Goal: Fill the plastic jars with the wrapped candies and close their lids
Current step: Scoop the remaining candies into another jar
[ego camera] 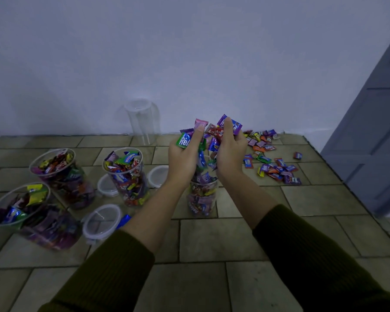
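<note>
A: The left hand [182, 158] and right hand [231, 152], what are they clasping?
B: Both curl round one bunch of wrapped candies [212, 134], cupped together above the jar [203, 199].
A: The jar's mouth?
B: Hidden behind the wrists. Only its candy-filled body shows.
A: Smaller things?
B: Loose candies [270, 158] lie to the right. By a lid [101, 221], a blue wrapper [124, 219] peeks from behind the left forearm [153, 212].

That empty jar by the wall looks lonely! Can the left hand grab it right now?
Probably not yet. The left hand and the right hand together hold a bunch of wrapped candies over the candy jar, so its fingers are busy. Nothing stands between it and the empty jar, though.
</note>
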